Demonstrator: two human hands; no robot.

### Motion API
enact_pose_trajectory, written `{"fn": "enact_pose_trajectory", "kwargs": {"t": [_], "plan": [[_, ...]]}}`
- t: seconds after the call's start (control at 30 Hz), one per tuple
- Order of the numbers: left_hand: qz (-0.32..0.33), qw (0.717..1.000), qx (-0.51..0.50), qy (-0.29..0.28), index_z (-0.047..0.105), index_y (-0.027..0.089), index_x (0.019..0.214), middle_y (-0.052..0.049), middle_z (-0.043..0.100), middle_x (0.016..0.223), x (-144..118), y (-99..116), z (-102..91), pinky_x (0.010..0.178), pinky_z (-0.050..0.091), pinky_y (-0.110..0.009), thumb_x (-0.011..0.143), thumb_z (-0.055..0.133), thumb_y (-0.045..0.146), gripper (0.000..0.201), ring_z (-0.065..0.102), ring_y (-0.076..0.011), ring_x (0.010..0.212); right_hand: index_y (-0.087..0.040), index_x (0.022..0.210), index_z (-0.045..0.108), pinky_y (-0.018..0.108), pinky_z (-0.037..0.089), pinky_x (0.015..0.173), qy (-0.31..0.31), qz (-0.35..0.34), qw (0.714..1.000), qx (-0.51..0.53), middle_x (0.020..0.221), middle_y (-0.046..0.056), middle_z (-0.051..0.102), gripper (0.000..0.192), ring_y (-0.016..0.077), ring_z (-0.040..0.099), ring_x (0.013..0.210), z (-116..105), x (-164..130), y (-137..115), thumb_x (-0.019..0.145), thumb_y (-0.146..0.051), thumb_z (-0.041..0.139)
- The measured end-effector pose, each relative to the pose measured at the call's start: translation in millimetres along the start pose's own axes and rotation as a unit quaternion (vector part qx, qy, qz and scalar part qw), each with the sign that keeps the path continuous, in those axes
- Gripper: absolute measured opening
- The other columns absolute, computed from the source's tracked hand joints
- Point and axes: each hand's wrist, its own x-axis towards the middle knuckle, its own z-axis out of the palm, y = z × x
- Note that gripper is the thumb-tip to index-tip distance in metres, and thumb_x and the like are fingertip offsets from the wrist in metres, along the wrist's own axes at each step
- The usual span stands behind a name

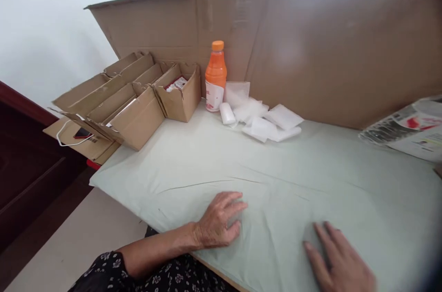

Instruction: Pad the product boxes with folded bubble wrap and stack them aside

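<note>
- Pale green sheet [262, 177] spread over a low table, brown cardboard wall [311, 43] standing behind, white room wall to the far left.
- Left hand [219, 223] flat on the sheet near its front edge, fingers [231, 200] loosely spread and slightly curled, gripping nothing.
- Right hand [340, 262] also palm-down on the sheet, fingers [319, 236] straight and open, empty; lower part cut by the picture edge.
- Between both hands and just beyond the fingertips: long creases in the sheet, running sideways.
- Well beyond the fingertips, against the cardboard wall: orange bottle [216, 75] upright, cap on, with white foam pouches [262, 119] just beside it, some overlapping.
- Far beyond the left fingers, at the left end: open cardboard boxes [138, 98] in a row, one with small packs inside, partly over the table edge.
- Far from the right fingers, at the right side: printed plastic bag [410, 128] lying flat.
- Possible trouble, only as judgement: sheet sliding under pressing palms, so more wrinkles; a strong pull toward the body likely to drag the bottle and tip it; boxes at the edge easy to push off.
- Below left: dark wooden furniture, light floor, a phone with white cable on a flat carton [81, 137]. Part of another person visible above the cardboard wall.
</note>
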Motion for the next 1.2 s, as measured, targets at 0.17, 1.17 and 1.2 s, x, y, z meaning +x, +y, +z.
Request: {"fn": "enact_pose_trajectory", "kwargs": {"t": [0.17, 1.17, 1.2], "plan": [[-0.037, 0.967, 0.169, 0.188, 0.064, 0.019, 0.128, -0.015, 0.062, 0.139, 61.9, -53.9, -116.0, 0.114, 0.043, -0.052, 0.088, 0.055, 0.017, 0.041, 0.056, -0.0291, 0.132, -0.027, 0.145, 0.051, 0.051, 0.049, 0.100, 0.006, -0.139, 0.990, -0.017, 0.148, 0.011, 0.058, 0.050, 0.0344, 0.058, 0.131, 5.0, -12.2, -99.3, 0.098, -0.041, 0.044], [-0.015, 0.900, 0.197, 0.389, 0.061, 0.023, 0.107, -0.006, 0.065, 0.103, -45.6, -25.0, -216.3, 0.108, 0.048, -0.050, 0.076, 0.066, 0.025, 0.031, 0.064, -0.0289, 0.114, -0.025, 0.124, 0.067, 0.050, 0.056, 0.092, 0.006, -0.068, 0.994, 0.087, 0.138, 0.011, 0.065, 0.039, 0.0329, 0.063, 0.125, -4.5, -1.5, -114.7, 0.099, -0.049, 0.050], [-0.023, 0.882, 0.187, 0.433, 0.060, 0.023, 0.115, -0.008, 0.064, 0.112, -66.7, -23.6, -212.9, 0.112, 0.045, -0.052, 0.075, 0.069, 0.029, 0.041, 0.061, -0.0308, 0.121, -0.025, 0.125, 0.067, 0.049, 0.057, 0.091, -0.011, -0.058, 0.992, 0.110, 0.140, 0.010, 0.064, 0.038, 0.0322, 0.063, 0.125, -5.8, 5.2, -120.7, 0.099, -0.049, 0.050]]}}
